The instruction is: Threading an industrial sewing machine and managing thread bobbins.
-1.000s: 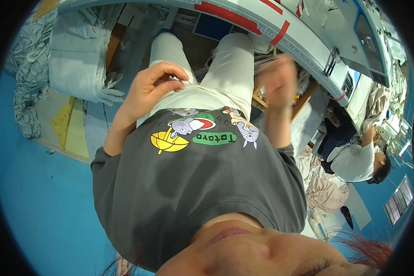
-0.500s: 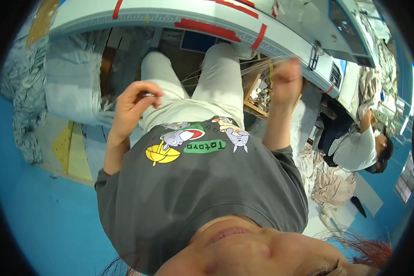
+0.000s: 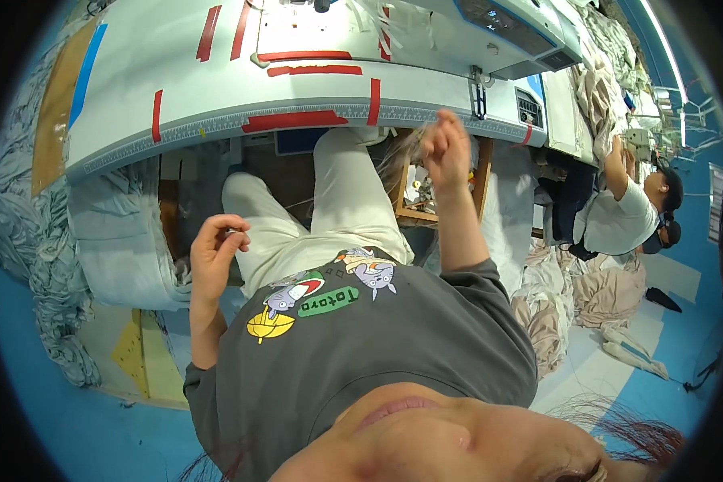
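The left hand (image 3: 219, 249) is held beside the pale trousers (image 3: 339, 185), fingers curled toward the thumb; whether anything is pinched cannot be told. The right hand (image 3: 447, 153) is raised near the front edge of the white table (image 3: 128, 72), fingers bent. Fine pale threads (image 3: 403, 151) are seen just beside it, near a wooden drawer (image 3: 482, 178); whether they are gripped cannot be determined.

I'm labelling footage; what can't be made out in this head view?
Head view:
Left hand: its curl hides whether it holds anything.
Threads by the right hand: too fine and blurred to trace.
Small parts in the wooden drawer: too tiny to identify.
Sewing machine: cut off by the top edge.
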Demonstrator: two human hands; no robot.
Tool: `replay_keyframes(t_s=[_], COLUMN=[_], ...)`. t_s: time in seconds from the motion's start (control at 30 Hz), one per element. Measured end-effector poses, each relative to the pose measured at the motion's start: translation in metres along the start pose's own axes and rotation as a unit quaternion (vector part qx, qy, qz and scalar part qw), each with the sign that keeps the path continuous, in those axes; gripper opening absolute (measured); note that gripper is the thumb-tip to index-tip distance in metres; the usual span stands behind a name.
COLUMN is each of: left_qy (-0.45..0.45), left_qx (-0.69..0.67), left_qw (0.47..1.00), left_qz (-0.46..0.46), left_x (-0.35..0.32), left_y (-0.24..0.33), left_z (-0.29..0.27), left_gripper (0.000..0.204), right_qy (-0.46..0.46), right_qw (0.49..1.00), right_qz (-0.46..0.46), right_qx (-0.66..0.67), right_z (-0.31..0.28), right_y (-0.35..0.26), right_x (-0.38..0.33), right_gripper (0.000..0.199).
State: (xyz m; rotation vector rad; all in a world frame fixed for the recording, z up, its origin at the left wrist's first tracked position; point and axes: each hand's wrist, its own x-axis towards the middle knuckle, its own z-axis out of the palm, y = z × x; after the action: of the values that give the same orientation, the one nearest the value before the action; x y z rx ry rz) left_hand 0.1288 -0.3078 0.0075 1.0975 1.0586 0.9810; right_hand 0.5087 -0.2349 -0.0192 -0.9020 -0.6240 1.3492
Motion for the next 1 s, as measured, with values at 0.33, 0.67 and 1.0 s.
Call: replay_keyframes(t_s=[0.33, 0.67, 1.0], left_qy=[-0.112, -0.022, -0.035], left_qx=[0.108, 0.084, 0.015], left_qw=[0.988, 0.996, 0.999], left_qz=[0.0, -0.025, 0.032], left_x=[0.022, 0.013, 0.016], left_y=[0.009, -0.001, 0.029], left_z=[0.031, 0.005, 0.008], left_gripper=[0.012, 0.012, 0.014], right_qy=[-0.39, 0.053, -0.153], right_qw=[0.856, 0.96, 0.985], right_qz=[0.292, -0.111, -0.007], right_qx=[-0.175, -0.253, 0.078], right_z=[0.107, 0.046, 0.035], right_y=[0.041, -0.002, 0.007], right_x=[-0.063, -0.01, 0.01], right_gripper=[0.019, 0.012, 0.004])
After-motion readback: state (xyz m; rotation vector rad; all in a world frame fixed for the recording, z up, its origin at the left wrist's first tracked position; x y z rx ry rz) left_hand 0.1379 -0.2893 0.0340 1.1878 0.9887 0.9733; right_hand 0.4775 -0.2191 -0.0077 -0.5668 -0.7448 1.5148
